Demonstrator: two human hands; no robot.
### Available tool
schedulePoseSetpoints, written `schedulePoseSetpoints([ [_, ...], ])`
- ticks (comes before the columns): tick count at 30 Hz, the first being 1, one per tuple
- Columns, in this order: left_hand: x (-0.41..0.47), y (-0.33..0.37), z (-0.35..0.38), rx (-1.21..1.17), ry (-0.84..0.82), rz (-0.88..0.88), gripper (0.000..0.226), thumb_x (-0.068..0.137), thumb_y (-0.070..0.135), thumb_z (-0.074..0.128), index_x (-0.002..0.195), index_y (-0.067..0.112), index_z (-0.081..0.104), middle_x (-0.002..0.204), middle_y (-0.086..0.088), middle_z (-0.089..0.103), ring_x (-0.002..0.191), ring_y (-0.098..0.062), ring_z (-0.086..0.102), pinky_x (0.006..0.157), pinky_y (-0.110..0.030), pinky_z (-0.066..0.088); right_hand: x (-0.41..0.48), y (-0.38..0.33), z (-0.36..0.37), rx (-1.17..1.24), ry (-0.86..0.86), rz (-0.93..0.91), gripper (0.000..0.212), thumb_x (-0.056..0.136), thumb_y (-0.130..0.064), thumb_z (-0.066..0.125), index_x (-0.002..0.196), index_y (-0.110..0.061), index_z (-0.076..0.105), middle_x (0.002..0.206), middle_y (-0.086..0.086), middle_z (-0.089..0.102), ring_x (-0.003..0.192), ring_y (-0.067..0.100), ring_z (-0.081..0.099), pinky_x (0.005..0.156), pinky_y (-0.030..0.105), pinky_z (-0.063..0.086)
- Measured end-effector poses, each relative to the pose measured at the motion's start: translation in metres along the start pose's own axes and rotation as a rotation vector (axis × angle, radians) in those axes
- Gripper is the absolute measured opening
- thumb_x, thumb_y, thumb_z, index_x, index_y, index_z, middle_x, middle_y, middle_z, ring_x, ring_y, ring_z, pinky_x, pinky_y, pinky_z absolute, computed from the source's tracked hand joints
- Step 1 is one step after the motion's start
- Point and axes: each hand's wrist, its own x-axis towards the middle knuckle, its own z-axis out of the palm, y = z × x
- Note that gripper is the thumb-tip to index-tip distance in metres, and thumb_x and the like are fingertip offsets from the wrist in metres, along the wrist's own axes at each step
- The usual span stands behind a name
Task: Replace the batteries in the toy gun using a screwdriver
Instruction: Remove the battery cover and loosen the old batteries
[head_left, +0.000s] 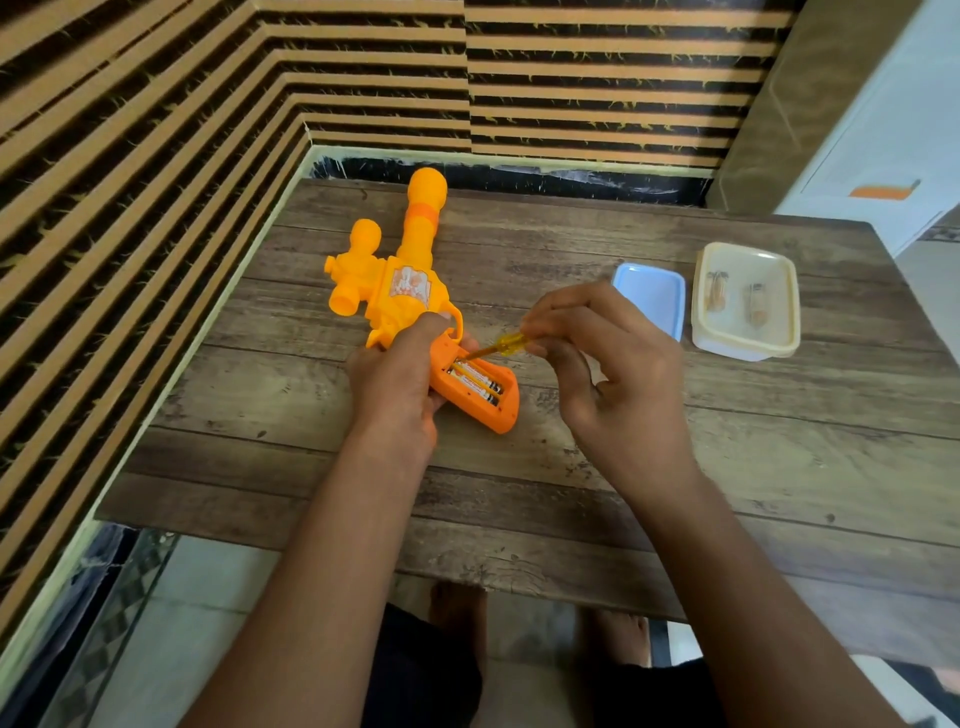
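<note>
An orange and yellow toy gun (400, 280) lies on the wooden table (519, 478) with its barrel pointing away from me. The battery bay in its orange grip stands uncovered, with two batteries (475, 382) lying side by side inside. My left hand (397, 387) grips the grip from the left side, its index finger up by the trigger guard. My right hand (602, 358) pinches the yellow handle of a small screwdriver (501, 346). The screwdriver's tip reaches into the upper end of the battery bay.
A pale blue lid (649, 296) lies to the right of my hands. Beside it stands a clear plastic box (745, 301) with batteries in it. Striped walls close off the table's left and far sides. My feet show below the table's front edge.
</note>
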Motion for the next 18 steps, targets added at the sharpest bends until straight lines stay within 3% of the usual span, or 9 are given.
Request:
schedulePoseSetpoints([
  [7,-0.001,0.0,0.0,0.023,0.009,0.02,0.037,0.085,0.014,0.081,0.12,0.013,0.071,0.097,-0.015,0.081,0.082,-0.027,0.08,0.074,-0.046,0.065,-0.001,-0.001,0.001,-0.087,-0.045,-0.064,0.022,0.086,0.021,0.061,0.095,0.005,0.074,0.103,0.014,0.07,0.097,0.031,0.067,0.081,0.042,0.054],
  [9,-0.003,0.001,0.001,0.01,0.01,0.022,0.036,0.086,0.014,0.08,0.12,0.013,0.07,0.092,-0.013,0.081,0.078,-0.025,0.08,0.075,-0.045,0.065,-0.001,-0.004,0.001,-0.075,-0.054,-0.106,0.018,0.094,0.011,0.058,0.096,0.005,0.074,0.104,0.014,0.071,0.097,0.032,0.067,0.083,0.041,0.054],
  [12,-0.004,0.002,0.001,-0.008,0.007,0.031,0.024,0.088,0.011,0.078,0.11,0.016,0.071,0.078,-0.003,0.079,0.069,-0.018,0.078,0.07,-0.041,0.063,-0.001,-0.013,0.006,-0.039,-0.024,-0.104,0.033,0.107,-0.012,0.048,0.099,0.004,0.075,0.106,0.014,0.073,0.098,0.031,0.069,0.085,0.038,0.055],
  [14,-0.005,0.002,0.001,-0.006,-0.012,0.032,0.015,0.091,0.01,0.074,0.103,0.018,0.069,0.066,0.002,0.076,0.06,-0.013,0.075,0.064,-0.033,0.06,-0.003,-0.016,0.013,-0.004,0.019,-0.07,0.016,0.098,0.008,0.059,0.1,0.006,0.075,0.109,0.015,0.073,0.1,0.028,0.07,0.086,0.037,0.056],
  [16,-0.006,0.002,0.002,0.0,-0.013,0.034,0.014,0.091,0.011,0.075,0.102,0.019,0.07,0.067,0.002,0.076,0.061,-0.013,0.075,0.063,-0.033,0.059,-0.004,-0.02,0.017,0.04,0.062,-0.01,0.024,0.086,0.022,0.064,0.101,0.007,0.074,0.107,0.016,0.072,0.098,0.027,0.07,0.083,0.037,0.057],
  [18,-0.007,0.002,0.0,0.005,-0.01,0.04,0.018,0.09,0.012,0.076,0.106,0.018,0.071,0.077,0.0,0.079,0.067,-0.016,0.077,0.063,-0.035,0.06,-0.001,-0.021,0.019,0.104,0.088,0.033,0.029,0.085,0.022,0.065,0.107,0.004,0.074,0.106,0.014,0.071,0.098,0.025,0.07,0.078,0.039,0.058],
])
